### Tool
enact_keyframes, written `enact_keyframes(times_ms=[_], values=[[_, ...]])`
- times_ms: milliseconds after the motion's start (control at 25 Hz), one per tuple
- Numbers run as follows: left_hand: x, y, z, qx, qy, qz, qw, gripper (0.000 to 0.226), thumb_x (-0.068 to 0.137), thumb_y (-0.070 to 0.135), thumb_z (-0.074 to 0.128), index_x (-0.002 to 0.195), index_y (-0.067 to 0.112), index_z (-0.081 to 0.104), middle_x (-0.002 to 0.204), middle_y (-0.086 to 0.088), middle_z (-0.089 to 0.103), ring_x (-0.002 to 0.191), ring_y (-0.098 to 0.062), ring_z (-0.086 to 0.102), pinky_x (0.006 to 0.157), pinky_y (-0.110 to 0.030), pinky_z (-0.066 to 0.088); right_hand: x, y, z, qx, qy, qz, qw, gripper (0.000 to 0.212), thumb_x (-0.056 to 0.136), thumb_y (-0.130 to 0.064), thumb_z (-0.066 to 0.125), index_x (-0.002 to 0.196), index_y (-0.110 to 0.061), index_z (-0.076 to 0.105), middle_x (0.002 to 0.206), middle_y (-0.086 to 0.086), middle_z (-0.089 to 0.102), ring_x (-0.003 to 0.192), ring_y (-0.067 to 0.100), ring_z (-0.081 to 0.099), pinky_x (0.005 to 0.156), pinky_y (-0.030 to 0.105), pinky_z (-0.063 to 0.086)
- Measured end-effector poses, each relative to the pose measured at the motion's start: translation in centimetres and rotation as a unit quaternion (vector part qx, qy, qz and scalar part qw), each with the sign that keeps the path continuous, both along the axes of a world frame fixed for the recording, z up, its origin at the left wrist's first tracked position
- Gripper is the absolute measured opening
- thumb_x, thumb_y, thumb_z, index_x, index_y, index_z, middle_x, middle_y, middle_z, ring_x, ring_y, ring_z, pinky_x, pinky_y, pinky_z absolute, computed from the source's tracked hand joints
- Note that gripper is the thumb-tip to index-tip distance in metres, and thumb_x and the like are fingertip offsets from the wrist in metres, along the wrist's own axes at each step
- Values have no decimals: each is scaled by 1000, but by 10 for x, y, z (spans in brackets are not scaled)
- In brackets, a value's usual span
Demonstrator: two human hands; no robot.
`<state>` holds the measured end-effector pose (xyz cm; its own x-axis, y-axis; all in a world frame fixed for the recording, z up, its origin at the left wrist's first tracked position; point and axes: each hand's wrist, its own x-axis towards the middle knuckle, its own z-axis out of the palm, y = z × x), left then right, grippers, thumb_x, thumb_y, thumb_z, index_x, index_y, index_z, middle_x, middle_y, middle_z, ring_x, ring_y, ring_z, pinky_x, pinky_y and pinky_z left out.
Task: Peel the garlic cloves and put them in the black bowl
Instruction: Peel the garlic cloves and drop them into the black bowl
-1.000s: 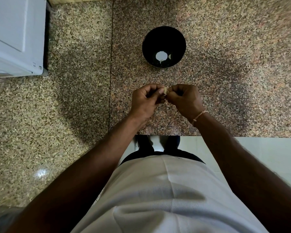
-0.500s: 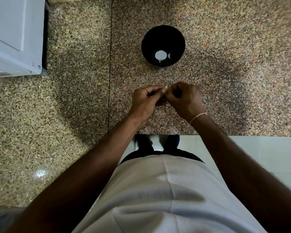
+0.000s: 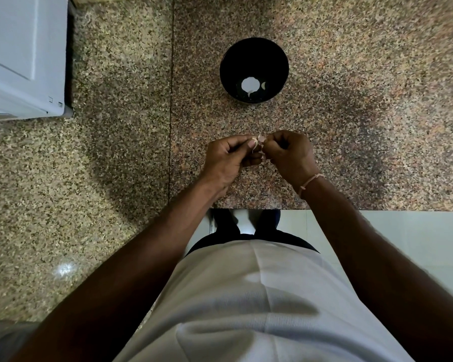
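Garlic clove (image 3: 260, 139) mostly hidden between fingers

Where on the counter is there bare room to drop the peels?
Bare granite lies right of the black bowl and left of it, up to the white appliance. Crowded: the strip between the bowl and both hands, left hand and right hand, pinching the garlic clove.

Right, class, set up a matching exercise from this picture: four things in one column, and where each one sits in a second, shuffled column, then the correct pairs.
Things:
1. black bowl
2. garlic clove
3. bracelet
4. white appliance

Places:
A. pinched between left hand and right hand
B. far left of the counter
C. on the counter beyond the hands
D. round the right wrist

Pairs: 1-C, 2-A, 3-D, 4-B
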<state>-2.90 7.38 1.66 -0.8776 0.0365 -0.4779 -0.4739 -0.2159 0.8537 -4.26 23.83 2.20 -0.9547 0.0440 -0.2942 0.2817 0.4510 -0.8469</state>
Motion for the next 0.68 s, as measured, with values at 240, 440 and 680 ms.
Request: enact_keyframes(times_ms=[240,440,680], values=[[-1,-3,-4,22,-24,21,999,20,99,0,66,117,-6,69,106,-22,75,89,-29,74,85,-42,65,-3,-1,-8,-33,-38,-28,998,19,89,-24,64,75,-12,71,72,14,72,60,24,62,60,53,57],[-2,-5,-7,22,-33,44,998,23,99,1,66,120,-6,67,110,-23,76,90,-30,75,83,-42,65,-3,-2,-12,-27,-57,-45,997,25,90,-22,62,71,-8,70,70,17,71,58,23,61,61,56,57],[1,-5,-13,32,-44,67,996,19,100,2,65,119,-1,69,113,-20,76,90,-28,74,85,-42,64,-2,0,-16,-8,-82,-62,995,29,92,-19,64,65,-12,68,62,10,69,55,17,60,56,39,53]])
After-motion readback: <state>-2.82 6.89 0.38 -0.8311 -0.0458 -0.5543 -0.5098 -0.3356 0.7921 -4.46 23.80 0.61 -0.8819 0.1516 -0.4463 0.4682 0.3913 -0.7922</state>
